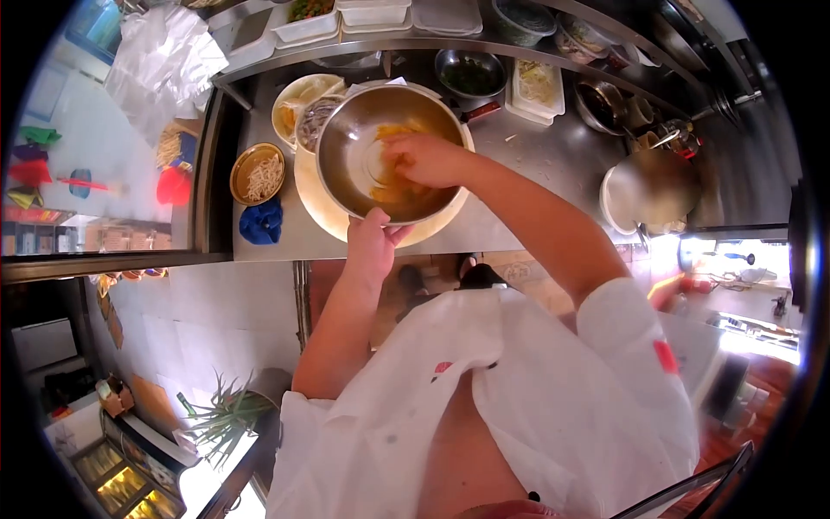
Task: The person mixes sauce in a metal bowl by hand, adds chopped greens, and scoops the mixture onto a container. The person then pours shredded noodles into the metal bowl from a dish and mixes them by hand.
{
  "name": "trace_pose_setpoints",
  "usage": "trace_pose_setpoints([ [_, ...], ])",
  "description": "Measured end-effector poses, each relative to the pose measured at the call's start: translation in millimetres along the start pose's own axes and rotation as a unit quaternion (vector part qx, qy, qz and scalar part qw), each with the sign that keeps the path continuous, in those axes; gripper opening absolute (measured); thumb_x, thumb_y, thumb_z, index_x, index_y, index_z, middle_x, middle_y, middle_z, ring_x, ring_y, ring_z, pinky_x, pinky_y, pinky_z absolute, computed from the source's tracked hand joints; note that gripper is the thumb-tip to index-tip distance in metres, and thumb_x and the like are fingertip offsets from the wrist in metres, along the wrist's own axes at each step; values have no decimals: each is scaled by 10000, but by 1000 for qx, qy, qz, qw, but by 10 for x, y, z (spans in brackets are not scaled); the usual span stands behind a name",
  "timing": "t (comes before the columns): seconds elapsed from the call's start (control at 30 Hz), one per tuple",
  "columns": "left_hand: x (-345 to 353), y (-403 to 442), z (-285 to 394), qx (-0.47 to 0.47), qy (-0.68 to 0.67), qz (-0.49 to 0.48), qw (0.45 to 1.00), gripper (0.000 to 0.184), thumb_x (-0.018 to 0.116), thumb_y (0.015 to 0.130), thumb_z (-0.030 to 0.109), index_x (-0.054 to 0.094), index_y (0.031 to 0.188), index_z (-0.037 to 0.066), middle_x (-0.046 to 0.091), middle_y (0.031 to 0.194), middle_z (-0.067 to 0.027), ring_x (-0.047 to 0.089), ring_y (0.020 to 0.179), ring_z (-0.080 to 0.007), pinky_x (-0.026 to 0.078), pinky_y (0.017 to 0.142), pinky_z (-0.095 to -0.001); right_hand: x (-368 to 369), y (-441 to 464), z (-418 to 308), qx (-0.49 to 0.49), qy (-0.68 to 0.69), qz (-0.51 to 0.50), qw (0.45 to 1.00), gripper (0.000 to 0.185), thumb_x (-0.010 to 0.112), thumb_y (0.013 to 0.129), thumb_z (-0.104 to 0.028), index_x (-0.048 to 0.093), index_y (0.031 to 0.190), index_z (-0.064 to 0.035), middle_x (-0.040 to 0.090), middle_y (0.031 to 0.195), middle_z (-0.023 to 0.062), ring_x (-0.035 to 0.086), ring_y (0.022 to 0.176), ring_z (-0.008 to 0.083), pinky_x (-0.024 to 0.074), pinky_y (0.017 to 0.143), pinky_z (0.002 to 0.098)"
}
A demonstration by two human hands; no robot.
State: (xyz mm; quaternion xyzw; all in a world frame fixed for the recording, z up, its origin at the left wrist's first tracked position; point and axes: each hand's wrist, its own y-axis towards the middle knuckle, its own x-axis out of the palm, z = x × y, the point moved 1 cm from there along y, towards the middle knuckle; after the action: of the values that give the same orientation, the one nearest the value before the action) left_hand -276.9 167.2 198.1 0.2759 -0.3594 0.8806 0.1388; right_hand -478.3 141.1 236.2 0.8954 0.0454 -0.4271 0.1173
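Observation:
A large steel mixing bowl (341,143) is tilted over a round wooden cutting board (322,208). My left hand (373,240) is closed on the near rim, thumb on top and fingers under it. Inside the bowl, my right hand (422,161) has its fingers bent down into a wet orange-yellow mixture (387,192). The fingertips are partly hidden, and I cannot make out what they pinch. More of the mixture smears the bowl's inner wall. Behind the bowl's right side, a cleaver's reddish handle (482,112) sticks out past the board.
To the left stand a small bowl of pale strips (262,177), a blue cloth (260,224) and a bowl of sliced food (316,119). Behind are a bowl of greens (469,73) and a tub of pale shreds (537,86). A steel shelf (415,43) with containers runs overhead.

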Motion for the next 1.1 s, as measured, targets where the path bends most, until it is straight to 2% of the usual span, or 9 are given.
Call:
trace_pose_setpoints([
  [0.17, 327, -83, -185, -59, 41, -60, 996, 443, 493, 855, -2, 491, 1298, 9, 625, 1223, -140, 681, 1022, -295, 593, 940, -473, -663, -282, -71, 225, 133, 22, 965, 261, 620, 897, -166, 724, 1102, -43, 743, 1048, 151, 703, 940, 280, 544, 862, 365],
  [0.33, 620, -26, -664, -121, 60, -87, 987, 391, 484, 875, -7, 511, 1265, -19, 613, 1237, -153, 670, 1043, -318, 593, 940, -482, -1209, -711, 45, 308, 282, 90, 904, 266, 590, 999, -259, 686, 1100, -32, 709, 927, 52, 676, 779, 132, 539, 675, 294],
  [0.47, 844, 77, -1104, -179, 69, -103, 976, 338, 474, 894, -13, 522, 1227, -48, 633, 1186, -172, 676, 1016, -326, 594, 932, -480, -1589, -1135, 91, 351, 408, 167, 826, 333, 552, 1051, -352, 671, 1098, -45, 682, 923, 28, 642, 791, 107, 519, 713, 264],
  [0.6, 970, 211, -1631, -210, 64, -100, 971, 304, 484, 895, -10, 538, 1193, -41, 637, 1165, -163, 677, 996, -310, 590, 934, -474, -1430, -1719, 472, 409, 561, 189, 694, 489, 376, 1091, -446, 590, 1320, -72, 702, 1182, 59, 589, 1081, 158, 388, 1059, 404],
  [0.63, 993, 236, -1752, -219, 62, -91, 969, 298, 487, 894, -9, 541, 1186, -39, 638, 1157, -160, 677, 990, -306, 590, 933, -472, -1279, -1932, 716, 399, 631, 163, 645, 526, 283, 1093, -429, 479, 1449, -94, 585, 1424, 75, 506, 1241, 191, 259, 1150, 472],
  [0.77, 955, 401, -2248, -243, 47, -75, 966, 270, 505, 883, -17, 546, 1150, -22, 636, 1116, -146, 673, 958, -290, 593, 919, -471, -826, -2502, 1296, 319, 795, 208, 472, 478, 290, 1081, -252, 401, 1513, -82, 413, 1549, 120, 484, 1327, 259, 332, 1151, 451],
  [0.87, 959, 420, -2446, -238, 56, -48, 969, 242, 511, 873, -27, 547, 1112, -10, 630, 1094, -141, 666, 943, -279, 596, 910, -476, -608, -2676, 1436, 338, 709, 233, 573, 471, 328, 1038, -39, 395, 1505, -33, 426, 1520, 167, 500, 1349, 270, 398, 1142, 417],
  [0.97, 912, 512, -2608, -224, 71, -24, 972, 259, 518, 875, -27, 532, 1131, 11, 622, 1088, -131, 658, 920, -268, 599, 899, -479, -529, -2736, 1607, 327, 763, 219, 513, 533, 339, 953, 137, 426, 1464, 17, 461, 1482, 194, 517, 1356, 269, 445, 1128, 379],
  [1.1, 745, 658, -2764, -202, 107, -6, 974, 287, 542, 899, -6, 503, 1179, 40, 612, 1091, -114, 653, 902, -261, 600, 884, -469, -457, -2736, 1728, 317, 761, 165, 542, 489, 372, 952, 135, 473, 1421, 37, 530, 1432, 188, 547, 1329, 275, 481, 1100, 353],
])
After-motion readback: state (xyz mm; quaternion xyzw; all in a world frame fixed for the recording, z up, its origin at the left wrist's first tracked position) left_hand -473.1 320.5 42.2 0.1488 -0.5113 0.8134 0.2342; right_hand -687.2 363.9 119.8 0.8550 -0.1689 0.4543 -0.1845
